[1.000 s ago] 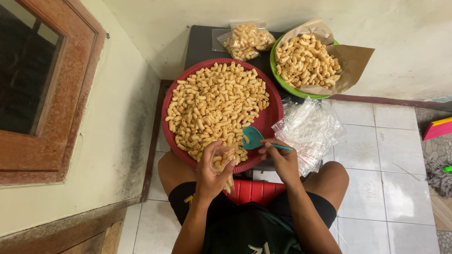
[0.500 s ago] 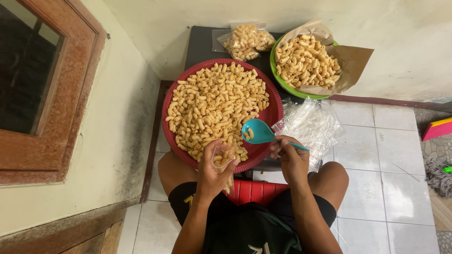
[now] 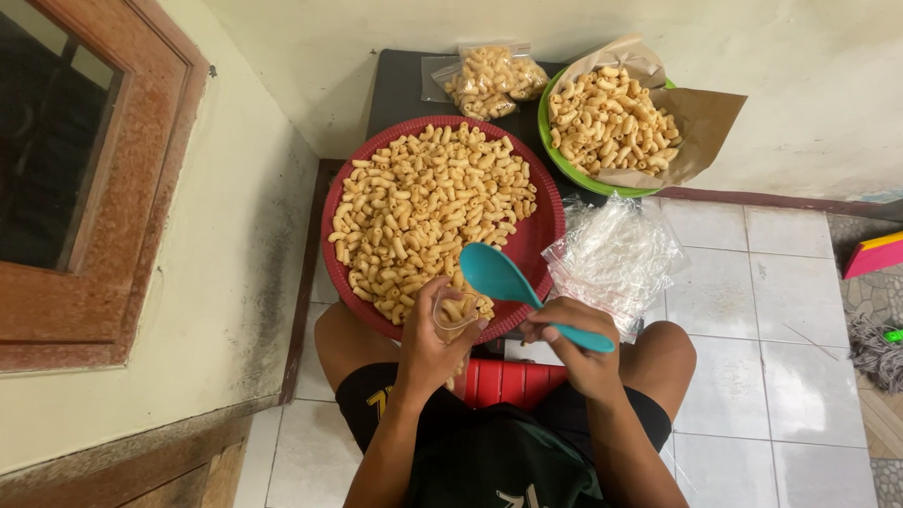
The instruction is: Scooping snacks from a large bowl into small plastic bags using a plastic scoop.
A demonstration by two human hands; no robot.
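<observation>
Head view, looking down on a seated person's lap and hands. The left hand is closed around the mouth of a small clear plastic bag partly filled with macaroni-shaped snacks, held at the near rim of the red tray. The right hand is closed on the handle of a teal scoop, whose bowl is raised above the near right part of the tray, just beside the bag's opening, with its back turned toward the camera. The tray carries a broad heap of fried macaroni snacks and rests over the person's knees. Beyond it, against the wall, a green bowl lined with brown paper holds more of the same snacks, and a filled clear packet lies to its left on a dark surface. A loose stack of empty clear bags lies right of the tray, near the right hand. White floor tiles extend to the right; a wooden window frame occupies the left wall
</observation>
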